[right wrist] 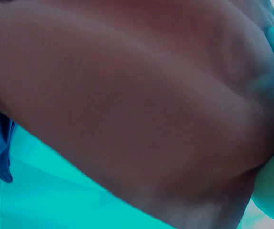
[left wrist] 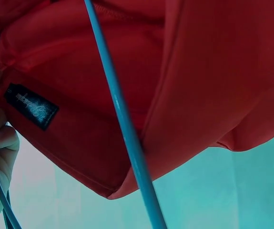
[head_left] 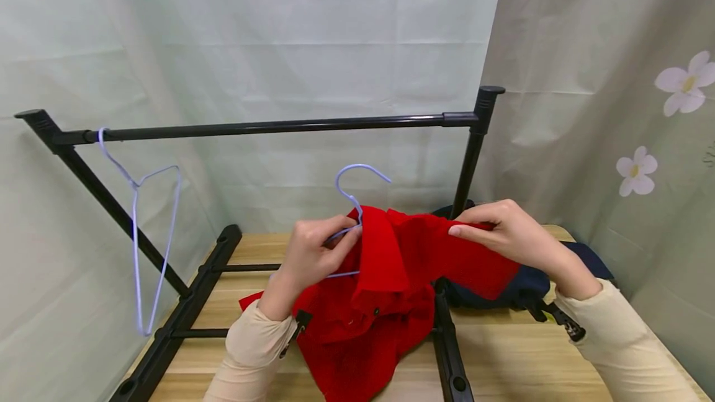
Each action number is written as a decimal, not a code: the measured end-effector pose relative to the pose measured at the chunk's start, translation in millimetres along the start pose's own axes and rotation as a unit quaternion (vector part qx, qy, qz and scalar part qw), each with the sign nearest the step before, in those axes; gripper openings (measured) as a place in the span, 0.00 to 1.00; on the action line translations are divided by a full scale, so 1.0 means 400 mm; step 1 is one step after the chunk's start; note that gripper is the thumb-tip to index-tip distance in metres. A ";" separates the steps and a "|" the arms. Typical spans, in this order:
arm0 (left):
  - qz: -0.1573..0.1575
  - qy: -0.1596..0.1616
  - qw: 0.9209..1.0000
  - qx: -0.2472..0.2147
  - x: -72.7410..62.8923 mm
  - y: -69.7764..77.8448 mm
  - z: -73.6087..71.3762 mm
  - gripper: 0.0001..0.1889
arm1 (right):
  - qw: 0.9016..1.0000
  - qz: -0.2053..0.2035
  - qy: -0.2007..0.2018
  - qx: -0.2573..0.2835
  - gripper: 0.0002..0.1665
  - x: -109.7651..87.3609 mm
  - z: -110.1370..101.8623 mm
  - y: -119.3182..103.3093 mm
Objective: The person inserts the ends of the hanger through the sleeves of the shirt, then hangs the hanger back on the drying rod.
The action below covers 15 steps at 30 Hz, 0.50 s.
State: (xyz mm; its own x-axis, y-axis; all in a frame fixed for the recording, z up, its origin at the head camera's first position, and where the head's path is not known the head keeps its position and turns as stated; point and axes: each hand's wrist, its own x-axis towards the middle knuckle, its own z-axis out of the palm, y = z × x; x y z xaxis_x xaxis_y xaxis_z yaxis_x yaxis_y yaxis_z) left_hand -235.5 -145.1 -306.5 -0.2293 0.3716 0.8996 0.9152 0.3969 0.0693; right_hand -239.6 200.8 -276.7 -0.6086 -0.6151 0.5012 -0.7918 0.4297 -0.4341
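Observation:
A red collared shirt (head_left: 385,259) hangs between my two hands above the table. My left hand (head_left: 318,253) pinches a lavender hanger (head_left: 360,166) just under its hook, beside the shirt's collar. In the left wrist view a bar of that hanger (left wrist: 122,112) crosses the shirt's inside, where a black label (left wrist: 31,106) shows. Part of the hanger is hidden under the cloth. With thumb and fingers, my right hand (head_left: 505,237) pinches the sleeve on the right and holds it out sideways. Blurred cloth (right wrist: 127,105) fills most of the right wrist view.
A black clothes rack (head_left: 279,128) stands on the wooden table (head_left: 514,352), behind and around the shirt. Another lavender hanger (head_left: 135,234) hangs bare at the left end of its rail. Dark blue clothing (head_left: 486,293) lies at the right, behind the sleeve.

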 end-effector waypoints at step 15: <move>0.022 -0.027 0.999 -0.002 0.014 0.009 0.022 0.11 | 1.000 -0.023 -0.011 -0.014 0.10 0.020 0.034 -0.012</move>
State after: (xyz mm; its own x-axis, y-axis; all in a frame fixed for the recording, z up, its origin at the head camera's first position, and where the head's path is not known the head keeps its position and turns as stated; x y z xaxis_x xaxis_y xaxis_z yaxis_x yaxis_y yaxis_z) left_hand -236.4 -134.3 -304.9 -0.2064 0.4340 0.8769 0.9259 0.3766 0.0316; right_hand -239.8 184.9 -280.6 -0.5701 -0.6497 0.5029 -0.8205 0.4185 -0.3895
